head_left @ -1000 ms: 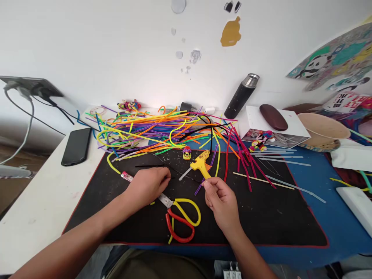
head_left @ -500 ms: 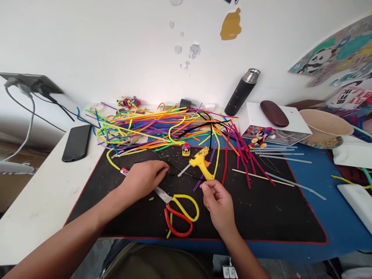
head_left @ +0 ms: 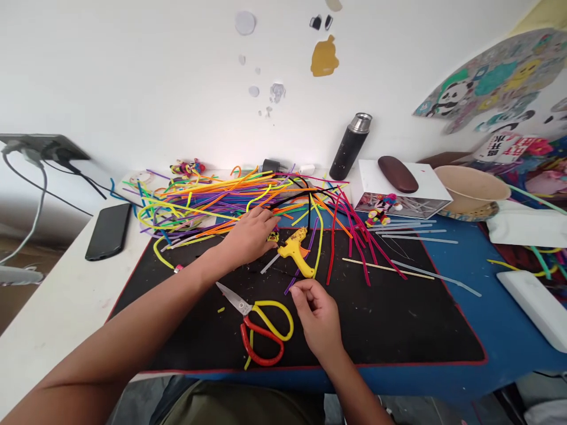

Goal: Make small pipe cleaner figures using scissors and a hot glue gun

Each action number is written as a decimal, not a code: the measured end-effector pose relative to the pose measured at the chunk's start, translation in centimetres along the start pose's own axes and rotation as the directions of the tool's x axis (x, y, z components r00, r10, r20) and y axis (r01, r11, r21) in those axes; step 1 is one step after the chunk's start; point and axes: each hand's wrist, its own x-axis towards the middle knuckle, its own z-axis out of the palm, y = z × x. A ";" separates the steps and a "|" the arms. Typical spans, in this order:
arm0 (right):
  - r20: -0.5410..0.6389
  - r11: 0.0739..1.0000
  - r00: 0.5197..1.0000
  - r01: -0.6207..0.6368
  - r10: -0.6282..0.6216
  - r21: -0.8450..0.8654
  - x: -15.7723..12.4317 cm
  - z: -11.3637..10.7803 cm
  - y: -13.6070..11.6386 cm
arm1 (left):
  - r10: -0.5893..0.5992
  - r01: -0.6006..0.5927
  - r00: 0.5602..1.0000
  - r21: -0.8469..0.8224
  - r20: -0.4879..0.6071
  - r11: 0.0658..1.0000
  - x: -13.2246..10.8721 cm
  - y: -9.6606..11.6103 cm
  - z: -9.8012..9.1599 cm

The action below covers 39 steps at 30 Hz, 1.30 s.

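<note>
My left hand [head_left: 251, 235] reaches over the front edge of the pile of pipe cleaners, its fingers curled round a small yellow figure head [head_left: 273, 237], which they partly cover. My right hand [head_left: 318, 313] is closed in a pinch above the black mat, at the end of a thin black pipe cleaner [head_left: 270, 270] that is hard to see against the mat. Between the hands lies a yellow hot glue gun [head_left: 297, 252] with a clear glue stick in its back. Scissors [head_left: 243, 307] with one yellow and one red handle rest partly open in front of my left forearm.
Many coloured pipe cleaners [head_left: 212, 198] are heaped along the wall. A black flask [head_left: 349, 147], a white box [head_left: 401, 183] and a bowl [head_left: 472, 183] stand at the back right. Glue sticks [head_left: 411, 231] and a wooden stick [head_left: 387, 268] lie right; a phone [head_left: 107, 231] lies left.
My left hand has left the black pipe cleaner's far end and moved forward and right to the yellow figure head. My right hand keeps its pinch. The view has shifted slightly.
</note>
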 end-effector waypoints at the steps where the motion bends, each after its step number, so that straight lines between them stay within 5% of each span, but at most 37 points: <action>1: 0.001 1.000 1.000 0.007 -0.007 -0.004 0.0 0.0 0.0 | 0.005 -0.005 1.000 0.005 0.014 1.000 0.1 0.0 0.1; 12: 0.047 0.991 0.994 0.105 -0.101 -0.078 0.0 0.4 -0.5 | -0.020 0.016 0.999 -0.091 -0.043 0.996 -0.3 -0.8 2.1; 23: 0.008 0.921 0.987 0.152 -0.160 -0.360 3.0 -3.1 -3.5 | -0.120 0.031 0.966 -0.356 -0.228 0.934 -3.6 -1.9 -0.4; 33: 0.209 0.507 0.977 0.201 -0.041 -0.838 6.2 -2.7 -4.6 | -0.250 0.063 0.944 -0.628 -0.214 0.776 -6.6 -2.9 -2.0; 39: 0.226 0.447 0.974 0.190 0.027 -0.874 6.7 -2.0 -4.1 | -0.244 0.074 0.957 -0.678 -0.158 0.731 -6.8 -3.3 -1.5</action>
